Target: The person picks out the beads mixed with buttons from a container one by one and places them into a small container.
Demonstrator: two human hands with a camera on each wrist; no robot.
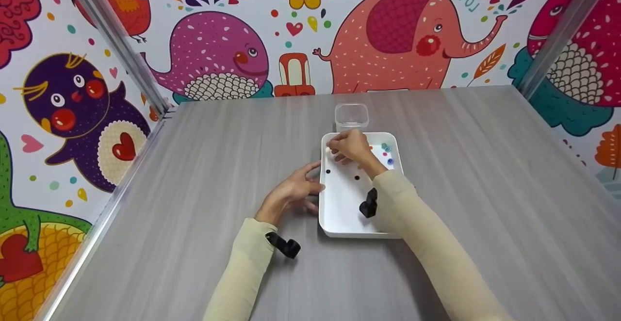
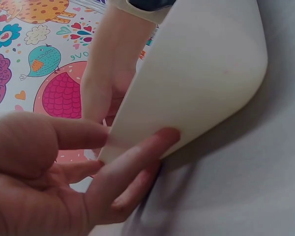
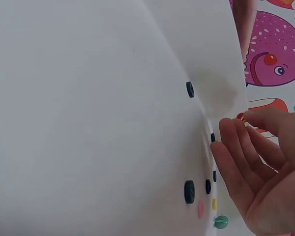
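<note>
My right hand [image 1: 353,146] is over the far left part of a white tray [image 1: 339,214]. Its thumb and fingertips pinch a small red piece [image 3: 240,116], mostly covered by the fingers. Against the tray's left side, my left hand [image 1: 296,187] grips the wall, with a finger [image 2: 168,135] pressed on its outer face. Inside the tray lie several small black discs [image 3: 189,191], a pink disc [image 3: 200,209], a yellow piece [image 3: 214,204] and a shiny green round piece [image 3: 221,222]. A blue piece [image 1: 390,161] is near the right wall.
A clear plastic container [image 1: 351,115] stands just beyond the tray's far edge. Under everything is a grey wood-grain table [image 1: 218,166]. Walls with cartoon animals [image 1: 218,54] border its back and sides, joined by metal posts [image 1: 121,35].
</note>
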